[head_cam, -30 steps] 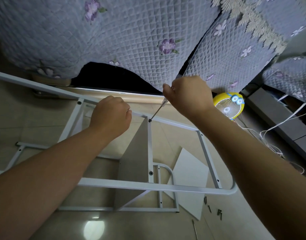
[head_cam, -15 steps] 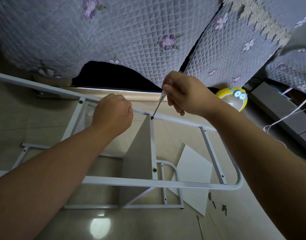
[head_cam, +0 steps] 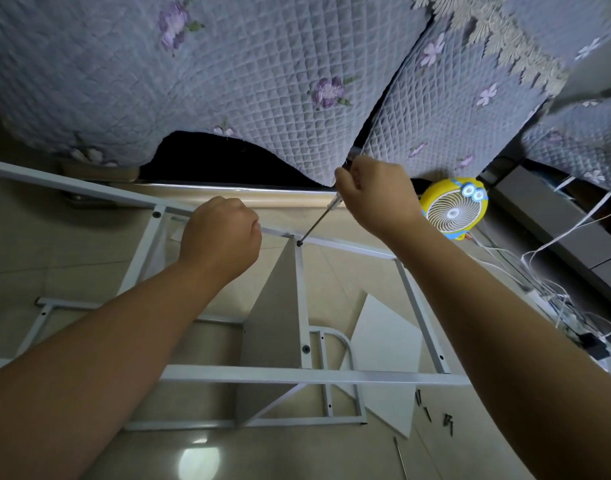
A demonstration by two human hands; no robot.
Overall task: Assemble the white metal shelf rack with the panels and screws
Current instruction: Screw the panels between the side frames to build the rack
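Note:
The white metal rack frame [head_cam: 297,374] lies on its side on the tiled floor. A white shelf panel [head_cam: 274,320] stands on edge between its two rails. My left hand [head_cam: 219,233] grips the far rail, just left of the panel. My right hand [head_cam: 376,199] holds a screwdriver [head_cam: 319,221] whose tip sits on a black screw [head_cam: 299,243] at the panel's top corner. A second black screw [head_cam: 306,348] shows lower on the panel's edge strip.
A loose white panel [head_cam: 383,344] lies on the floor under the frame's right end. Several dark screws [head_cam: 435,412] lie beside it. A yellow desk fan [head_cam: 453,209] and tangled white cables [head_cam: 556,296] are at the right. A quilted sofa cover [head_cam: 262,81] hangs behind.
My right hand has turned on the screwdriver, fingers open half a second ago and now closed round the handle again. The left hand keeps its hold on the rail.

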